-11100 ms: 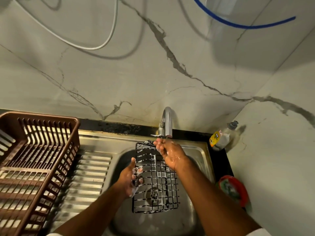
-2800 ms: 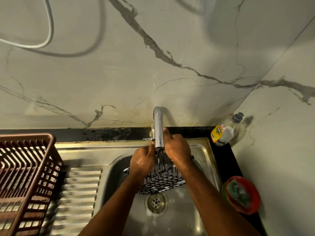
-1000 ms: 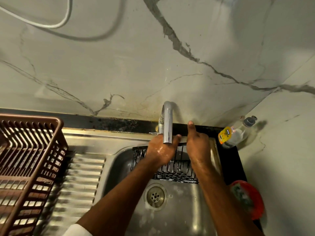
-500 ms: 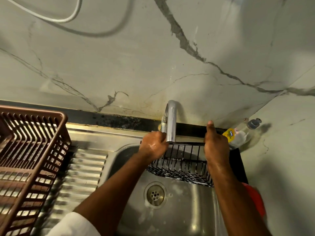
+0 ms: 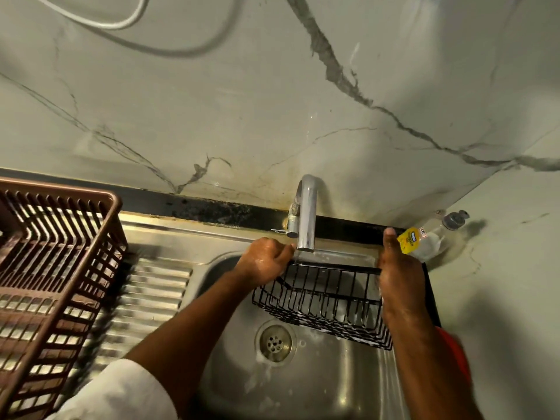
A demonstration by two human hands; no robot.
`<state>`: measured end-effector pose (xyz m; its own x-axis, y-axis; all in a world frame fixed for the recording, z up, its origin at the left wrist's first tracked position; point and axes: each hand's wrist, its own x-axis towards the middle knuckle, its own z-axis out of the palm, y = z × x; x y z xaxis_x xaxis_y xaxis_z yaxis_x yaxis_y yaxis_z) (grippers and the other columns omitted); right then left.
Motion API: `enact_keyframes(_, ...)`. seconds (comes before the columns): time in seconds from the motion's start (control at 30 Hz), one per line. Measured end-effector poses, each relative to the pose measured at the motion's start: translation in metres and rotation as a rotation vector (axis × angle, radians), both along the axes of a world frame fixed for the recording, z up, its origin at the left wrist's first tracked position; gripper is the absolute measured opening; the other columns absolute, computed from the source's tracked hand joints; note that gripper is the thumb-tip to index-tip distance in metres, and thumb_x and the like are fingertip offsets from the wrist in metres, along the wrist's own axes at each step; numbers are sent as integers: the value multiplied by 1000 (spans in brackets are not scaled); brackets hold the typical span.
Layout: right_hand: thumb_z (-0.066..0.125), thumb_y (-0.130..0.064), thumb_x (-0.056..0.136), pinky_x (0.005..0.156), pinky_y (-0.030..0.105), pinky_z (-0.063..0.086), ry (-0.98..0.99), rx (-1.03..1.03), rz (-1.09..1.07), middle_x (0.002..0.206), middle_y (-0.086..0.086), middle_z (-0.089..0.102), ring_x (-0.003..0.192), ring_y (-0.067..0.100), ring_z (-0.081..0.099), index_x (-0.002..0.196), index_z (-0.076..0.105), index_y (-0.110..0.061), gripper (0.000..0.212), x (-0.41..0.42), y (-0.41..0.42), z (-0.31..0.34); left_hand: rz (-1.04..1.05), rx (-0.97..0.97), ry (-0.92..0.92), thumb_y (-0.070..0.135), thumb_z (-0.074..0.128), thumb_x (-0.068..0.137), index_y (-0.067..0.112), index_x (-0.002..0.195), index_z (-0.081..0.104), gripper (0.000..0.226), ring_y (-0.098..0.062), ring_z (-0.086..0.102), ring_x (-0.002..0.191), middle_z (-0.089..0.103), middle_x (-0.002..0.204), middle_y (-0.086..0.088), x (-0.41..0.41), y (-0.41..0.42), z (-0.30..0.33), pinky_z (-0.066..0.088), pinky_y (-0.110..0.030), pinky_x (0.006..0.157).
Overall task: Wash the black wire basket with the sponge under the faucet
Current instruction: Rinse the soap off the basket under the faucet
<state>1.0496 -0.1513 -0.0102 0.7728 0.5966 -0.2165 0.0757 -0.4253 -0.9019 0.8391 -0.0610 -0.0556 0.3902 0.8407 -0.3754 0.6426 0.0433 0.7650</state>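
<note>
Marble-veined wall panels (image 5: pixel 242 116) fill the upper view, meeting in a corner at right, with a white cable (image 5: pixel 100 22) looped across the top. Stainless sink (image 5: pixel 303 386) with ribbed drainboard (image 5: pixel 151 298) set in a black counter (image 5: pixel 212 209); round drain strainer (image 5: pixel 274 341) in the basin floor. Brown plastic dish rack (image 5: pixel 54 268), slatted, stands on the drainboard at left. Black wire basket (image 5: pixel 324 301), rectangular, held over the basin just below and in front of the faucet (image 5: pixel 306 219); its long axis runs left to right, slightly down toward the right, with the open side facing the wall and the grid bottom tipped toward the viewer. Left hand (image 5: pixel 265 262), wet, fingers curled round the basket's upper left rim, just beside the faucet spout. Right hand (image 5: pixel 397 277) at the basket's right end, palm against the wire and thumb pointing up toward the wall; its fingers lie behind the basket, so whether they wrap the wire cannot be told. Clear bottle with a yellow label (image 5: pixel 424 239), lying tilted in the corner, just behind the right thumb. Red item (image 5: pixel 454 353), mostly hidden behind the right forearm, on the counter at the sink's right edge. White sleeve (image 5: pixel 121 392) on the left arm. No sponge is visible.
</note>
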Motion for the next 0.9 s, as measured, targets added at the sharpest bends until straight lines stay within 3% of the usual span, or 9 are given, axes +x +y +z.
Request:
enact_keyframes(0.13,50,-59,97,58,33,35,-37,32,-13,56,2,45,55,22,44,59,42,-16,58,-13,2,-1,-19,85,2,51,55,101,10,98,70,44,-25,72,81,72,87,-11,28,-8,20,63,-44,77)
enact_keyframes(0.3,44,-65,97,72,49,56,25,-5,53,61,11,67,68,34,68,60,62,-8,70,-45,12,-11,-363,206,26,47,28,110,22,96,58,42,-21,58,93,56,94,-5,72,-38,54,51,-39,88)
enact_keyframes(0.37,42,-65,97,69,46,54,-3,-5,63,61,10,66,65,33,65,61,61,-8,70,-47,12,-10,-359,187,-3,48,28,110,18,105,62,45,-22,63,90,59,93,-6,64,-33,45,55,-38,83)
enact_keyframes(0.47,41,-67,96,59,35,40,-67,-7,20,60,7,51,57,25,48,63,49,-9,67,-37,9,0,-134,83,-82,48,47,106,13,90,64,43,-21,69,71,67,81,-11,32,-17,28,63,-40,69)
enact_keyframes(0.6,48,-63,96,61,38,35,-3,37,-33,42,-7,37,50,19,37,53,37,-19,63,-21,8,10,-1,103,13,42,46,107,9,71,63,51,-20,61,59,65,67,-10,-5,13,4,57,-48,60)
enact_keyframes(0.67,47,-62,97,60,37,34,-29,34,-3,45,-4,36,50,19,36,54,35,-17,63,-21,8,11,-23,106,62,43,45,107,11,70,63,52,-19,60,59,62,65,-5,-7,14,3,48,-37,52)
enact_keyframes(0.73,43,-64,97,59,34,35,-83,14,35,52,3,40,51,21,40,56,37,-14,65,-28,9,11,-39,102,79,43,48,107,18,76,62,42,-17,63,65,62,70,-1,4,2,10,46,-25,54)
enact_keyframes(0.83,36,-67,97,58,32,35,-172,-32,130,52,5,48,50,22,46,55,46,-12,70,-49,13,4,-121,56,-50,51,40,107,16,93,66,46,-20,69,76,69,85,-8,35,-27,30,60,-34,67)
enact_keyframes(0.9,36,-66,96,57,35,40,-157,-26,126,47,0,51,48,20,50,51,52,-15,69,-58,14,-7,-240,167,-15,50,29,109,18,110,67,50,-18,68,84,68,95,-6,56,-38,34,57,-34,76)
